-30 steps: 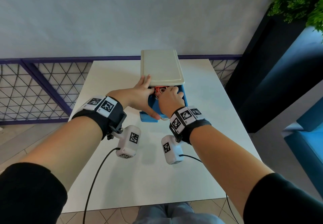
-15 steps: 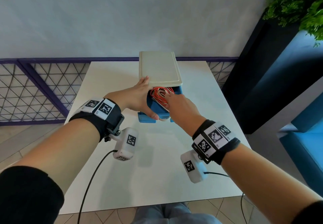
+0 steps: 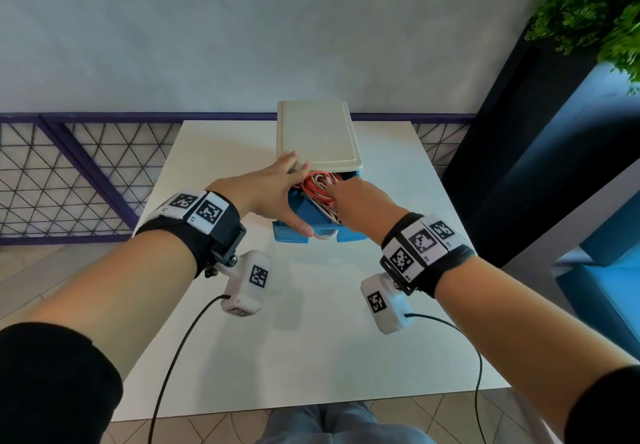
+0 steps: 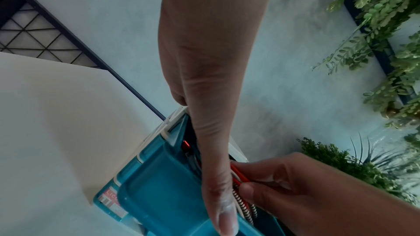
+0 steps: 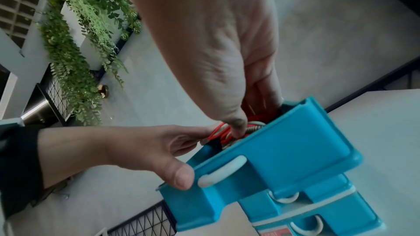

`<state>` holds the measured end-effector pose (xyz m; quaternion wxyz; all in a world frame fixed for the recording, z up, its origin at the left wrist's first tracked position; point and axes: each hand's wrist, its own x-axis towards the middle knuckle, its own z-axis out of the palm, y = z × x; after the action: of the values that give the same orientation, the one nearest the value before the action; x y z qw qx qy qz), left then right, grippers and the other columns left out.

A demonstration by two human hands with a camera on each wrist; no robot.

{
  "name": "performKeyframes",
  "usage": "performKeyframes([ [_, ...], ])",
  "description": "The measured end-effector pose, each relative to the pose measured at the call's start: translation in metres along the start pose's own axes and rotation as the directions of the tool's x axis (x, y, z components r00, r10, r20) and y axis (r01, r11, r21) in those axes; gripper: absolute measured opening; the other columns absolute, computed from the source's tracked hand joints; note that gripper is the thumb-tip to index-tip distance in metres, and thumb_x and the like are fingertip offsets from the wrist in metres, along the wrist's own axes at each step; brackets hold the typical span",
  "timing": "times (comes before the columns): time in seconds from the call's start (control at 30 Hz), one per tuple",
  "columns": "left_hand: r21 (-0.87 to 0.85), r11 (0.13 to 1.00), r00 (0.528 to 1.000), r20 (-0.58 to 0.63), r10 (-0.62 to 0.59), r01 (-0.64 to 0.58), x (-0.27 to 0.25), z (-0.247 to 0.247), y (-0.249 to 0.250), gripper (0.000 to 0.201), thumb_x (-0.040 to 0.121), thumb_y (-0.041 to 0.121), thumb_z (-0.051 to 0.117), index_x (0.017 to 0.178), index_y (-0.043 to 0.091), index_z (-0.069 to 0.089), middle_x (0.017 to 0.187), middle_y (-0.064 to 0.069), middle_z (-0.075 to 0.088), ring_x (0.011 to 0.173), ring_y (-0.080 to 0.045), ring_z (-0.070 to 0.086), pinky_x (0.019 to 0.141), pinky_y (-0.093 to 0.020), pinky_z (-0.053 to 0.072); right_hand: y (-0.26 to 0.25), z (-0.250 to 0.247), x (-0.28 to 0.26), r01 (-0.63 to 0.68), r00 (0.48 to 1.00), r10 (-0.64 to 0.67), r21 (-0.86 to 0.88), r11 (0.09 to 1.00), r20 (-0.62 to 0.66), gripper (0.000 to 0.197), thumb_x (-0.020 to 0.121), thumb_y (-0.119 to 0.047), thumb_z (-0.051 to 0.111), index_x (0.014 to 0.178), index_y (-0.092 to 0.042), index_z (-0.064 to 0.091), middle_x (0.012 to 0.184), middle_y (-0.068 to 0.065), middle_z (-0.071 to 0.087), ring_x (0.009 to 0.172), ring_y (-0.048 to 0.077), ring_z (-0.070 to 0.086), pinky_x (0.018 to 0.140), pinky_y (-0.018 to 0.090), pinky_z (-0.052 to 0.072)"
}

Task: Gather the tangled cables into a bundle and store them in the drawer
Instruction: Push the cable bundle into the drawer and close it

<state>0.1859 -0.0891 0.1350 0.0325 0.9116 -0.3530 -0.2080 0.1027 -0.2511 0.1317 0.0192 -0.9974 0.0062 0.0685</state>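
Note:
A small drawer unit with a cream top (image 3: 317, 135) stands at the far middle of the white table (image 3: 311, 357). Its blue top drawer (image 3: 304, 215) (image 5: 295, 150) is pulled out. Red and white cables (image 3: 318, 185) (image 5: 218, 130) lie coiled inside it. My left hand (image 3: 273, 194) spans the drawer's left side, its thumb (image 5: 179, 177) on the front beside the white handle (image 5: 222, 171) and its fingers at the unit's top edge. My right hand (image 3: 360, 204) reaches into the drawer and pinches the red and striped cables (image 4: 238, 180) between thumb and fingers.
Two more blue drawers with white handles (image 5: 284, 200) sit below the open one. A purple lattice railing (image 3: 69, 173) runs behind and to the left of the table. To the right are a dark partition (image 3: 519, 166), green plants (image 3: 595, 3) and a blue seat (image 3: 606, 291).
My right wrist has drawn back toward me and to the right, so the cables in the drawer show more. The left hand has stayed on the drawer.

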Motion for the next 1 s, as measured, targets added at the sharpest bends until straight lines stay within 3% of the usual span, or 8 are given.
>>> performKeyframes([
  [0.13,0.064,0.998,1.000,0.007,0.005,-0.006,-0.003,0.000,0.002,0.131,0.049,0.088,0.058,0.149,0.034,-0.008,0.156,0.002,-0.028,0.147,-0.015,-0.014,0.119,-0.042,0.018,0.003,0.009,-0.005,0.110,0.994,-0.110,-0.018,0.994,0.012,0.050,0.101,-0.018,0.042,0.147,-0.013,0.024,0.127,0.012,0.052,0.103,0.030,0.058,0.066,0.035,0.041],
  [0.23,0.144,0.990,1.000,0.003,0.009,-0.009,-0.005,0.000,0.004,0.125,0.051,0.092,0.050,0.148,0.039,-0.007,0.156,0.000,-0.028,0.146,-0.016,-0.017,0.115,-0.049,0.024,-0.001,0.013,-0.005,0.087,0.996,-0.087,-0.033,0.996,0.016,0.078,0.093,-0.005,0.050,0.153,-0.022,0.003,0.138,0.012,0.046,0.107,0.031,0.059,0.064,0.036,0.044],
  [0.3,0.193,0.981,1.000,0.004,0.004,-0.004,-0.006,0.001,0.004,0.123,0.051,0.094,0.045,0.147,0.041,-0.008,0.156,0.000,-0.028,0.145,-0.016,-0.020,0.113,-0.051,0.027,-0.006,0.013,-0.001,0.063,0.998,-0.061,-0.067,0.996,0.035,0.083,0.092,-0.004,0.051,0.154,-0.023,-0.001,0.142,0.012,0.042,0.111,0.031,0.058,0.064,0.036,0.044],
  [0.4,0.225,0.974,1.000,0.003,0.009,-0.010,-0.006,-0.001,0.005,0.121,0.053,0.093,0.043,0.148,0.039,-0.007,0.156,-0.001,-0.027,0.146,-0.017,-0.018,0.111,-0.050,0.031,-0.010,0.015,0.004,0.027,1.000,-0.026,-0.064,0.998,0.008,0.077,0.092,-0.006,0.051,0.153,-0.021,0.008,0.135,0.012,0.047,0.109,0.030,0.058,0.062,0.034,0.042],
  [0.5,0.181,0.983,1.000,-0.008,0.024,-0.022,-0.007,-0.003,0.005,0.121,0.055,0.089,0.051,0.149,0.037,-0.004,0.157,-0.001,-0.025,0.147,-0.015,-0.013,0.110,-0.047,0.034,-0.014,0.012,0.008,-0.014,0.999,0.013,-0.018,1.000,-0.031,0.056,0.093,-0.010,0.050,0.145,-0.017,0.029,0.124,0.010,0.054,0.104,0.029,0.060,0.063,0.032,0.040],
  [0.67,0.146,0.989,0.997,-0.061,0.043,-0.034,-0.003,-0.003,0.003,0.140,0.048,0.089,0.057,0.150,0.020,-0.009,0.160,0.000,-0.014,0.146,-0.010,-0.013,0.116,-0.043,0.025,-0.013,0.006,0.020,-0.040,0.999,0.040,-0.025,0.999,0.000,0.045,0.093,-0.009,0.049,0.136,-0.015,0.041,0.122,0.010,0.056,0.106,0.027,0.059,0.068,0.032,0.041],
  [0.9,0.154,0.988,0.987,-0.151,0.049,-0.026,0.004,-0.004,0.002,0.120,0.045,0.087,0.059,0.141,0.023,0.028,0.151,0.002,0.025,0.141,-0.012,0.025,0.100,-0.040,0.044,0.000,0.008,0.025,-0.013,0.995,0.018,0.056,0.998,-0.097,0.034,0.092,-0.011,0.054,0.125,-0.017,0.056,0.110,0.009,0.064,0.096,0.029,0.064,0.066,0.033,0.045],
  [1.0,0.127,0.990,0.970,-0.228,0.082,-0.054,0.005,-0.007,0.004,0.092,0.052,0.078,0.065,0.129,0.032,0.044,0.117,0.007,0.048,0.109,-0.017,0.054,0.074,-0.034,0.048,0.004,0.007,0.026,-0.033,0.977,0.070,0.179,0.983,-0.202,0.027,0.093,-0.020,0.057,0.118,-0.013,0.063,0.117,0.011,0.056,0.096,0.032,0.063,0.074,0.034,0.048],
])
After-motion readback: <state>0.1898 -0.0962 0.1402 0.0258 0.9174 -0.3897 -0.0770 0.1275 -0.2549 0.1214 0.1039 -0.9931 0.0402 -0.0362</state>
